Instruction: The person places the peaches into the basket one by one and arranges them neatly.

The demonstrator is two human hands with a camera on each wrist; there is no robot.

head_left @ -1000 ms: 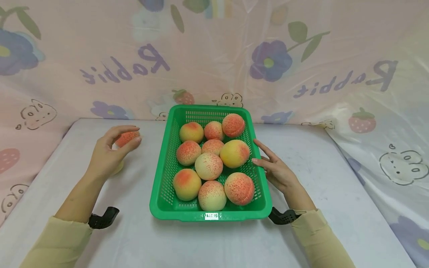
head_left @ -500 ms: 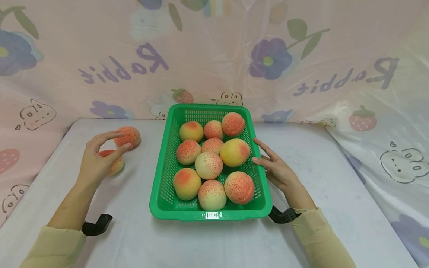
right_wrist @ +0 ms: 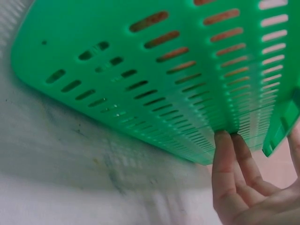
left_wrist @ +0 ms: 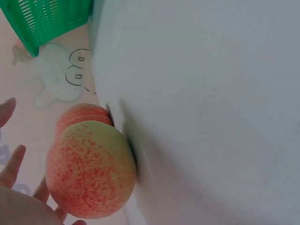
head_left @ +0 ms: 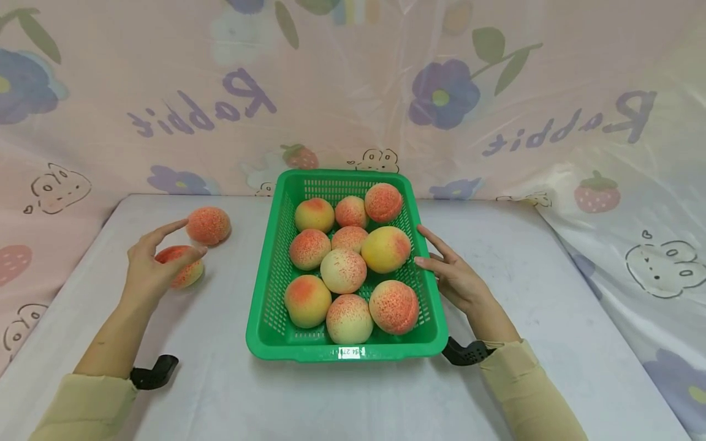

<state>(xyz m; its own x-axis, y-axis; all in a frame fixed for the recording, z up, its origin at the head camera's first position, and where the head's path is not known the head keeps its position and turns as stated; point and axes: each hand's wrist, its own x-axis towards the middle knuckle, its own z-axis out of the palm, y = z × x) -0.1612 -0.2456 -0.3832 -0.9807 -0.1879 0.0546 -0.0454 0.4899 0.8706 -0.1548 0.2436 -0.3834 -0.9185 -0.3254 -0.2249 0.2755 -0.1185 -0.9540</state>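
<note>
On the left of the table, in the head view, my left hand is spread with thumb and fingers apart beside a red-and-yellow peach. The thumb overlaps this peach. Just beyond it lies a redder peach, near the forefinger. The left wrist view has the near peach large, with the other partly hidden behind. My right hand rests against the right side of a green slotted basket, thumb and forefinger at the rim. Its fingertips touch the outer wall in the right wrist view.
Several peaches sit inside the basket, mid-table. A small white label is on its front rim. Behind the white-covered table hangs a printed curtain, which also runs down both sides.
My left hand has drawn back left and toward me from the far peach, uncovering it, and is now around the nearer one. The right hand and basket have stayed put.
</note>
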